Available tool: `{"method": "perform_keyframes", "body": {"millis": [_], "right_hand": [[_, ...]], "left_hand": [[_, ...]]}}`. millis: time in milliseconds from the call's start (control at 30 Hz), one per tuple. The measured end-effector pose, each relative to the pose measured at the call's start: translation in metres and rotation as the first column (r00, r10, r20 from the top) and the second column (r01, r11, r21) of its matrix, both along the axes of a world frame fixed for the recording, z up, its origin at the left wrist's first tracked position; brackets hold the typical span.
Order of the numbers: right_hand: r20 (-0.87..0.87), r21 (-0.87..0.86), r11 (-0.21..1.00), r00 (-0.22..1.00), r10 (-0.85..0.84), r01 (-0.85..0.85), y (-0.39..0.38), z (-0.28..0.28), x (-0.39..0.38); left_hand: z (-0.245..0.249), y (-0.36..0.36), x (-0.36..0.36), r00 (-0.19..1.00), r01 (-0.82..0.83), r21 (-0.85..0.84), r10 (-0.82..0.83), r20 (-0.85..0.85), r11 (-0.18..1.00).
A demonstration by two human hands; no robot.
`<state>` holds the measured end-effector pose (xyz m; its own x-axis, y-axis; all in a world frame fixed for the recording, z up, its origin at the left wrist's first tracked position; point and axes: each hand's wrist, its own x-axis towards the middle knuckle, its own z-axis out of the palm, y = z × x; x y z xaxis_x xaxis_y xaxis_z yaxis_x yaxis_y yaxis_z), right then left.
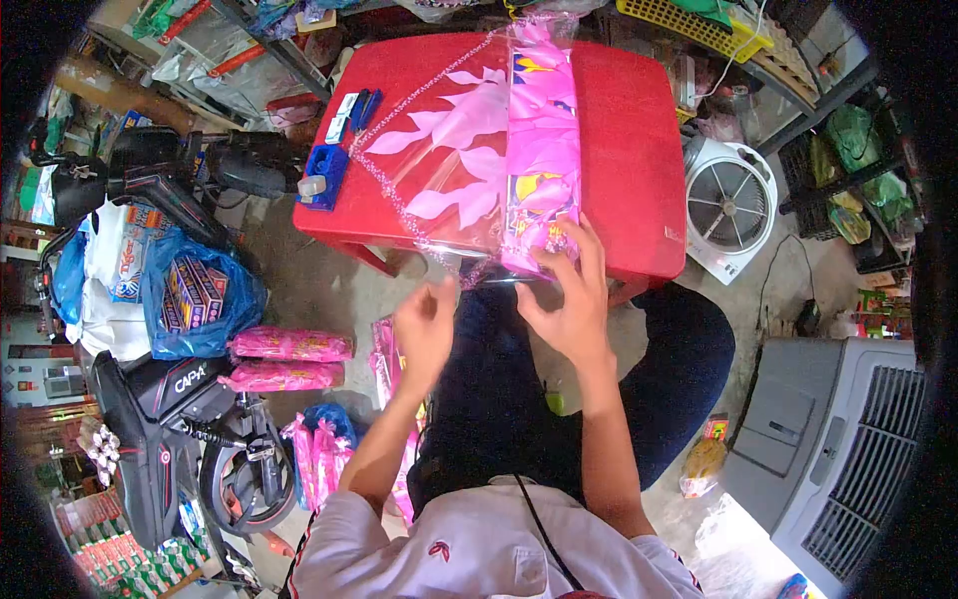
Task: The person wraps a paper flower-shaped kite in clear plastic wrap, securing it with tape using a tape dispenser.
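Head view: one pink packet (542,150), long axis running away from us, is lying on the red counter (629,160); clear patterned film (439,165) is spreading leftward. Our right hand (577,309), nearer, is touching its near end, fingers spread. Our left hand (424,334) is curling beside the film; its grip we cannot tell.

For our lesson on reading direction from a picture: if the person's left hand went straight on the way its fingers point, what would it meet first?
Probably the near edge of the clear, pink-patterned film; the left hand may already touch it, as depth is unclear.
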<state>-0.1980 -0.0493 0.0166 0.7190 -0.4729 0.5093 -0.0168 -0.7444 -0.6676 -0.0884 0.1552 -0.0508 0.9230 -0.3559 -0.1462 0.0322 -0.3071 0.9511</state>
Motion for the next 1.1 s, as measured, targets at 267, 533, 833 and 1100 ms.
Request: {"method": "perform_keyframes", "body": {"millis": [267,533,833,1100], "right_hand": [[0.015,-0.017,1.000,1.000,0.016,-0.016,-0.002,-0.004,0.000],[0.014,-0.020,1.000,1.000,0.012,-0.012,-0.003,-0.006,0.001],[-0.004,-0.015,1.000,1.000,0.005,-0.005,-0.002,-0.006,-0.001],[-0.014,-0.006,1.000,1.000,0.002,-0.002,-0.003,-0.007,-0.001]], "left_hand": [[-0.021,-0.035,-0.023,0.755,0.102,-0.595,-0.452,-0.476,0.797],[-0.023,-0.062,-0.021,0.821,-0.195,-0.613,-0.214,-0.529,0.766],[0.012,-0.091,-0.022,0.935,-0.317,-0.517,0.170,-0.312,0.795],[0.026,-0.094,-0.019,0.930,-0.308,-0.540,0.128,-0.345,0.783]]}}
